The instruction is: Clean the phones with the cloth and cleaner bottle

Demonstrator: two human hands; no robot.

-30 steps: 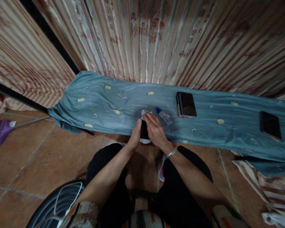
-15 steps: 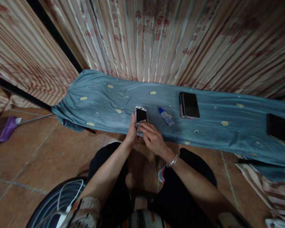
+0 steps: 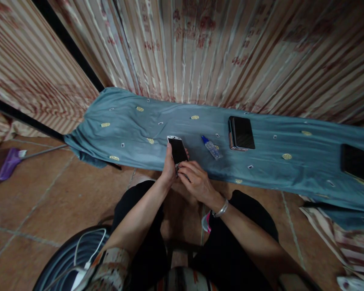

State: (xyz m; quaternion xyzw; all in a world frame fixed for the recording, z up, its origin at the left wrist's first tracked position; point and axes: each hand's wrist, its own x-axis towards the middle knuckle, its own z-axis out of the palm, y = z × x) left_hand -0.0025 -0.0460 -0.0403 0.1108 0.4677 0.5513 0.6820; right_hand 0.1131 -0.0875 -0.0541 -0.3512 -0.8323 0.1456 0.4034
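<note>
Phone (image 3: 177, 149) within left hand's (image 3: 169, 169) grip

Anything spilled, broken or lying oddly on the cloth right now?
Nothing spilled or visibly broken. The blue-capped clear bottle lies on its side on the wrinkled teal cloth, whose left end droops off the edge.

Both hands sit at frame center over the near edge of the blue cloth (image 3: 139, 133). Cloth left of center is bare, wide free room there. Right of center a small bottle (image 3: 211, 148) lies close, then a stacked phones pile (image 3: 241, 133); narrow gap between them. Dark phone (image 3: 354, 162) far right, open cloth before it. Curtain (image 3: 218, 52) closes off the top of the frame.
</note>
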